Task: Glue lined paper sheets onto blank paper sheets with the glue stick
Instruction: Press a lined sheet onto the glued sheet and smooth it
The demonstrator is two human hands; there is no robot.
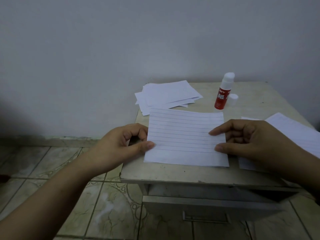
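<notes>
A lined paper sheet [186,137] lies near the front of a small table [173,174]. My left hand [121,142] pinches its left edge, thumb on top and fingers curled beneath. My right hand [251,139] holds the right edge, thumb and forefinger pressing on the sheet. Whether a blank sheet lies under it, I cannot tell. A red glue stick [222,94] stands upright and uncapped at the back, with its white cap [233,99] beside it. A loose pile of blank sheets [169,96] sits at the back left.
More lined sheets [297,132] lie at the table's right, partly under my right arm. A drawer with a metal handle [206,217] is below the tabletop. The table stands against a white wall, with tiled floor [60,161] to its left.
</notes>
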